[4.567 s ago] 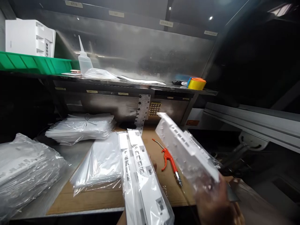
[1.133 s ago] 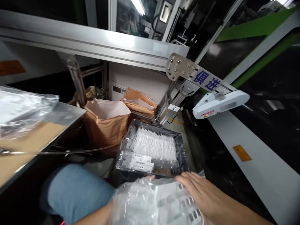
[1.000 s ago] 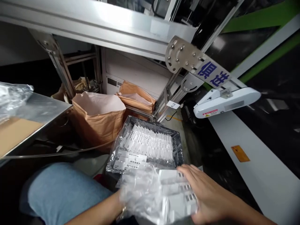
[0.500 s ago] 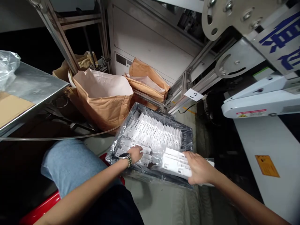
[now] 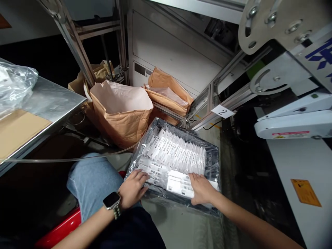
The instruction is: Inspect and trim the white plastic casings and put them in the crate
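Observation:
A dark crate (image 5: 214, 157) lined with clear plastic film holds rows of white plastic parts (image 5: 178, 152). My right hand (image 5: 203, 189) grips a small stack of white plastic parts (image 5: 180, 184) at its right end, low in the front of the crate. The stack lies beside another group of white parts (image 5: 155, 173) at the front left. My left hand (image 5: 132, 188), a watch on its wrist, rests at the crate's front left edge by the film. Its fingers are stretched out, thumb apart, and nothing shows in them.
Open brown paper bags (image 5: 124, 121) stand behind the crate at left. A metal table (image 5: 57, 100) with cardboard and clear plastic juts in at far left. To the right are a metal frame with a "2" label (image 5: 222, 111) and a white machine arm (image 5: 293, 126).
My right hand has moved left with the stack, setting it against the front left group. My left hand has drawn back from those parts to the crate's edge. The view has shifted slightly.

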`<action>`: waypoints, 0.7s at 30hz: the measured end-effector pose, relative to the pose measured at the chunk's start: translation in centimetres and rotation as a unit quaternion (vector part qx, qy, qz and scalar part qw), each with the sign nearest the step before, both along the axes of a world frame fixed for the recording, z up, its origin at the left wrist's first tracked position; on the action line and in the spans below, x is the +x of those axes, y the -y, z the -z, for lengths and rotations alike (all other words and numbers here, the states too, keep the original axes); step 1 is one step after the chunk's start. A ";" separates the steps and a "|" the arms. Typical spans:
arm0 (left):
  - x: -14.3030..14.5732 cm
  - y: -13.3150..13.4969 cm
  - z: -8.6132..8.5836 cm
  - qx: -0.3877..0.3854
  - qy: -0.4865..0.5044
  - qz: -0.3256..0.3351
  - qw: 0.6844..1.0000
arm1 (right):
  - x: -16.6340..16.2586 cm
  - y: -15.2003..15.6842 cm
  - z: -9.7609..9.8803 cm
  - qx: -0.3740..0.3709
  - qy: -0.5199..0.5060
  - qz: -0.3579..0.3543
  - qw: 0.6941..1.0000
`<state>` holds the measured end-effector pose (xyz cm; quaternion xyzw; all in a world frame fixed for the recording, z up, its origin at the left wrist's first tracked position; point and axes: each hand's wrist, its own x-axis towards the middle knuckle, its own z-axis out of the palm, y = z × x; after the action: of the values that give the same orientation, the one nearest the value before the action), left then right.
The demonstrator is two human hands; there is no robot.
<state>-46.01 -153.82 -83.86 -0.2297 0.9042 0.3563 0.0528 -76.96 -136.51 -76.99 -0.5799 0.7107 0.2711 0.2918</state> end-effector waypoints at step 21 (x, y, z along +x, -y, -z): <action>29.1 4.5 3.5 -0.065 0.112 -0.479 0.868 | 3.1 4.4 2.2 -0.250 0.189 0.105 0.944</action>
<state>-16.88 -158.31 -87.38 -0.6755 0.6925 0.2505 -0.0385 -73.90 -140.88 -79.16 -0.5971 0.7442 -0.0620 0.2927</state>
